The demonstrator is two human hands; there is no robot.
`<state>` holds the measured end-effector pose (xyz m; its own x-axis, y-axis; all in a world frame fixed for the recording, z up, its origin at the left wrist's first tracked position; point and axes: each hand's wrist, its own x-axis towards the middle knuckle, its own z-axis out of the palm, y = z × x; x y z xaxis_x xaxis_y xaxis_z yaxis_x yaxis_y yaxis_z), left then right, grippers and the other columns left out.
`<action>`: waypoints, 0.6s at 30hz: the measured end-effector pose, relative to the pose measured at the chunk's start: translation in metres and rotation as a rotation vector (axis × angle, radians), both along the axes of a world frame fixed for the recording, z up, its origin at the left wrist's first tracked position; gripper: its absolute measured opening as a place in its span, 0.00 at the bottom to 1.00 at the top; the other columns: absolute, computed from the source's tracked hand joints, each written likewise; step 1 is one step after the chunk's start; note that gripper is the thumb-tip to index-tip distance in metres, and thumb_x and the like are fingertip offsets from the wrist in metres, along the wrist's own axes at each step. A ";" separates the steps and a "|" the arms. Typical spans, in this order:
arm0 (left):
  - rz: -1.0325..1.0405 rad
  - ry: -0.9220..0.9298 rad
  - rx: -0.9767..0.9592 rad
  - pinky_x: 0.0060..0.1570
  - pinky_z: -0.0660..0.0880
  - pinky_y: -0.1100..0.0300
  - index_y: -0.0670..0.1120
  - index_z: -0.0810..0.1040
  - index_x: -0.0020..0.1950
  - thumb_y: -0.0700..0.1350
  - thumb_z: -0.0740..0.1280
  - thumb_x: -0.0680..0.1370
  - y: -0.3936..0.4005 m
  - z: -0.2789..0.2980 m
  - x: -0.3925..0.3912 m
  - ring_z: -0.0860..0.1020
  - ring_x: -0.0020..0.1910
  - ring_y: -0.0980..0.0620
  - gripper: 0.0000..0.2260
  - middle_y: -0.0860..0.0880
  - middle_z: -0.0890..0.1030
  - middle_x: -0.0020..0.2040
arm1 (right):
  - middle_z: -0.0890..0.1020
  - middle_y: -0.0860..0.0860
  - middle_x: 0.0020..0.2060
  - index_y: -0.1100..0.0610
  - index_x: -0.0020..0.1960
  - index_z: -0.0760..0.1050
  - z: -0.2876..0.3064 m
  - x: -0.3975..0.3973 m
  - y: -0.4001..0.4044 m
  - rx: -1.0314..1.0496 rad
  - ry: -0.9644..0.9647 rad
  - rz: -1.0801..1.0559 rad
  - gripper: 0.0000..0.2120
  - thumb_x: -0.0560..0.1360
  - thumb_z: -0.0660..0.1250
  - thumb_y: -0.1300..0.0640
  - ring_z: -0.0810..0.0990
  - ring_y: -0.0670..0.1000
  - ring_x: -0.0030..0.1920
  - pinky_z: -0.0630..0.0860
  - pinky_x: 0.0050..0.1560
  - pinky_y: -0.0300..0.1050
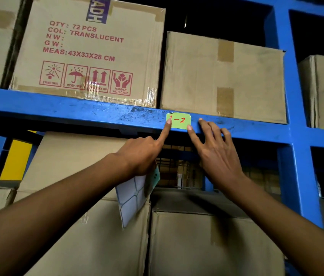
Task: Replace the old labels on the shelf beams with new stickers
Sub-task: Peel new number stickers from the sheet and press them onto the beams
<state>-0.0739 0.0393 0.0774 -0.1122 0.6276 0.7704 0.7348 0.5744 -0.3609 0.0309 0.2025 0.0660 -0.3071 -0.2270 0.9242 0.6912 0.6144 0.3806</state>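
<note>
A green sticker (180,120) with red writing "1-2" sits on the front of the blue shelf beam (77,108). My left hand (143,154) presses its straight index finger on the sticker's left edge, while its curled fingers hold a white sticker sheet (132,196) with a green label on it, hanging below the hand. My right hand (215,150) has its fingers spread. Its thumb tip touches the sticker's lower right corner and its other fingers rest on the beam to the right.
Cardboard boxes stand on the beam: a printed one (89,50) at left, a plain one (222,76) above the sticker. More boxes (207,242) fill the shelf below. A blue upright post (292,136) stands at right, a yellow panel (16,160) at lower left.
</note>
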 end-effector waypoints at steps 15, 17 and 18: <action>-0.140 -0.055 -0.016 0.34 0.64 0.55 0.55 0.26 0.71 0.43 0.67 0.73 -0.003 0.004 -0.019 0.72 0.37 0.40 0.49 0.48 0.66 0.33 | 0.72 0.61 0.62 0.55 0.69 0.63 0.042 -0.017 -0.026 0.042 -0.033 0.110 0.28 0.70 0.60 0.63 0.71 0.62 0.61 0.56 0.57 0.51; -0.154 -0.050 -0.008 0.33 0.64 0.55 0.55 0.26 0.71 0.42 0.67 0.73 -0.002 0.004 -0.022 0.67 0.30 0.46 0.49 0.50 0.64 0.31 | 0.71 0.61 0.63 0.53 0.71 0.61 0.041 -0.018 -0.023 0.034 -0.039 0.101 0.29 0.70 0.59 0.63 0.69 0.61 0.62 0.56 0.57 0.51; -0.164 -0.047 -0.003 0.32 0.63 0.55 0.55 0.26 0.71 0.42 0.67 0.73 -0.002 0.004 -0.024 0.65 0.28 0.49 0.49 0.50 0.64 0.31 | 0.70 0.61 0.64 0.52 0.72 0.59 0.038 -0.017 -0.020 0.010 -0.033 0.106 0.30 0.71 0.59 0.63 0.68 0.61 0.64 0.56 0.59 0.52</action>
